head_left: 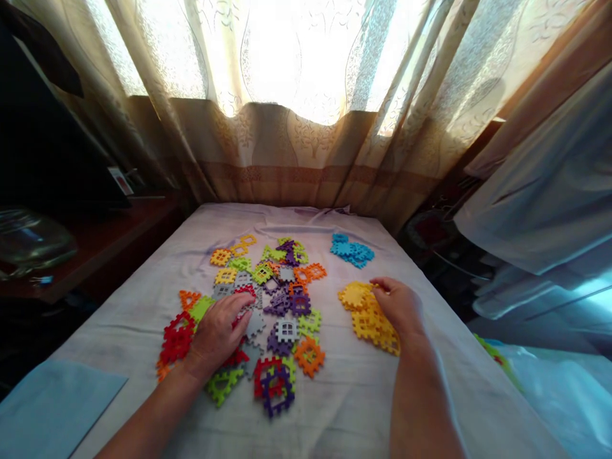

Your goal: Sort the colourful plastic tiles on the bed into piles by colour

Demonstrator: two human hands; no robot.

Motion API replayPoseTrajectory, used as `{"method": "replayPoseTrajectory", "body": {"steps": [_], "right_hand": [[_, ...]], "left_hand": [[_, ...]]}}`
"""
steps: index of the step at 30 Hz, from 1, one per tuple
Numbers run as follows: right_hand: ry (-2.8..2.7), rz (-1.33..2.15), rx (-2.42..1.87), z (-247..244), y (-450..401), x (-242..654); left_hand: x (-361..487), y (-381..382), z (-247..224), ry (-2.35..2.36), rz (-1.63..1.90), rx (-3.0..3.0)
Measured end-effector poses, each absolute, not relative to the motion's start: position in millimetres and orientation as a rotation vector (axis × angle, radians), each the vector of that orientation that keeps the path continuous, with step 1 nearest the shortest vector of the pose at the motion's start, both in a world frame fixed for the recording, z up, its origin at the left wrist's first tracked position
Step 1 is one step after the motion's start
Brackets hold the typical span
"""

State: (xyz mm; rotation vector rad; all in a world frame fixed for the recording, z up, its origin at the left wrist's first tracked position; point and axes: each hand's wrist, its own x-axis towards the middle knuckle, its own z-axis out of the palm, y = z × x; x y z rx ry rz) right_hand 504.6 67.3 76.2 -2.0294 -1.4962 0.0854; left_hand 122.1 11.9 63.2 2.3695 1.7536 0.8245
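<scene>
My left hand (220,328) is over a mixed heap of notched plastic building tiles, thumb and fingers apart. Red tiles show just beyond its fingertips and between thumb and fingers; whether it touches them I cannot tell. Around it lie a dark red tile (178,336), a grey window-shaped tile (287,331), a purple frame tile (278,391) and an orange tile (310,356). Over on the right, my right hand (398,307) has its fingers closed at the edge of a pile of yellow tiles (373,322), pinching a yellow tile that its fingers partly cover.
A group of blue tiles (352,250) lies farther back on the right of the sheet-covered table (335,408). A light blue sheet (57,408) rests at the front left. Curtains (296,146) hang behind; a glass bowl (33,239) stands on the left cabinet.
</scene>
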Motion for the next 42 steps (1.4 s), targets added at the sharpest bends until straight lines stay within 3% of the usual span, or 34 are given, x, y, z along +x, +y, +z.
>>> {"method": "replayPoseTrajectory", "body": {"steps": [10, 17, 25, 42], "right_hand": [[-1.580, 0.056, -2.136, 68.1, 64.5, 527.5], [-1.542, 0.064, -2.079, 88.0, 62.2, 505.8], [-1.575, 0.071, -1.986, 89.6, 63.3, 493.2], [-1.716, 0.160, -1.864, 103.2, 61.5, 442.5]], "left_hand": [[75.7, 38.2, 71.9, 1.968, 0.682, 2.294], [43.4, 91.1, 77.6, 2.130, 0.290, 2.156], [36.7, 128.8, 73.2, 2.066, 0.099, 2.093], [49.0, 104.2, 113.1, 2.043, 0.531, 1.978]]}}
